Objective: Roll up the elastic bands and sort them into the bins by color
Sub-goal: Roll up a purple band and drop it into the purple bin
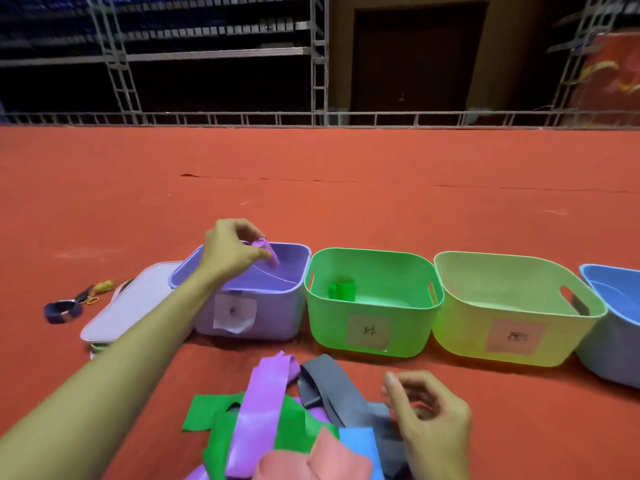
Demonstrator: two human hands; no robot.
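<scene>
My left hand (232,249) reaches over the purple bin (263,320) and pinches a rolled purple band (266,252) just above its opening. A rolled green band (342,289) lies inside the green bin (372,327). The yellow-green bin (512,327) and the blue bin (613,344) stand further right. A heap of flat bands lies in front of me: purple (263,403), green (207,410), grey (332,386), pink (311,459) and blue (356,441). My right hand (429,420) hovers over the grey band with loosely curled fingers and holds nothing.
A lilac lid (128,313) lies flat left of the purple bin. Scissors (83,294) and a dark roll of tape (62,311) sit further left on the red carpet (346,202). A metal truss (318,60) runs along the carpet's far edge.
</scene>
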